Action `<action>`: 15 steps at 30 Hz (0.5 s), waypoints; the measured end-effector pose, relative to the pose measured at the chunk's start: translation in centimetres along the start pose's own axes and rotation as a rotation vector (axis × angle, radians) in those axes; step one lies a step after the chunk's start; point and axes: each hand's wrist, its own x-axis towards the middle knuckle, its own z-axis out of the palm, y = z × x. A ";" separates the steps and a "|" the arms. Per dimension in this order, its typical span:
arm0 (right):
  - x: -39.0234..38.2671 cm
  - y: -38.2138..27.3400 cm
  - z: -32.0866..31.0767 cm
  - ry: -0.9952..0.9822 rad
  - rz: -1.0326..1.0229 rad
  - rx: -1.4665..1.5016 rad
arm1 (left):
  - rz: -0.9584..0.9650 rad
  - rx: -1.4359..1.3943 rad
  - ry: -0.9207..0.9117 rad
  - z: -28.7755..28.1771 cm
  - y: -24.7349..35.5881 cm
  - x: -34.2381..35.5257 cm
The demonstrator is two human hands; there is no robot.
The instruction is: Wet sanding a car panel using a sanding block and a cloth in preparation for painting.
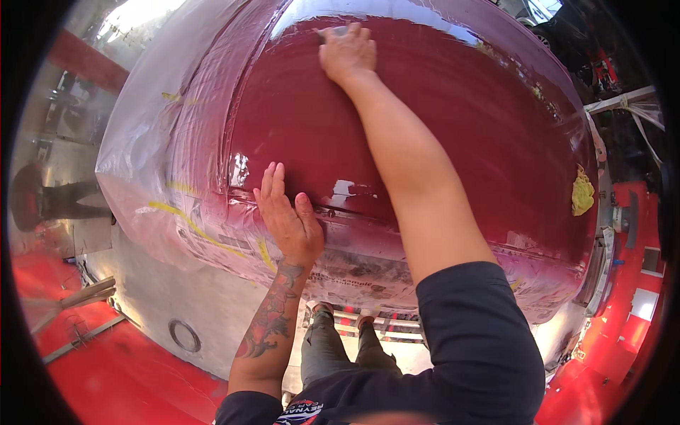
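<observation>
My right hand (352,53) reaches to the far part of a glossy dark red car panel (469,142), its fingers curled over a small grey pad (333,32) on the paint. My left hand (287,216) is open, fingers extended, at the panel's near left edge by a narrow seam. Translucent plastic sheeting (134,163) covers the left side, with strips of yellow tape (184,216) and printed paper masking (343,273) along the near edge. A crumpled yellow cloth (583,190) lies at the panel's right edge.
Red structures (634,326) stand at the right, with a metal bar (616,99) above. A red surface (142,368) and metal bars (81,340) are at the lower left. My legs stand close below the panel on pale ground (152,283).
</observation>
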 end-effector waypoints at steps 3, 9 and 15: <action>-0.7 14.5 -3.4 0.101 0.265 -0.147 | -0.018 0.023 -0.009 -0.9 -0.1 0.2; -3.5 28.7 -8.1 0.042 0.881 -0.230 | -0.015 -0.034 -0.055 -0.6 0.7 0.1; 5.7 12.9 -1.9 0.013 0.629 -0.127 | -0.030 -0.035 -0.074 -0.6 0.4 -0.2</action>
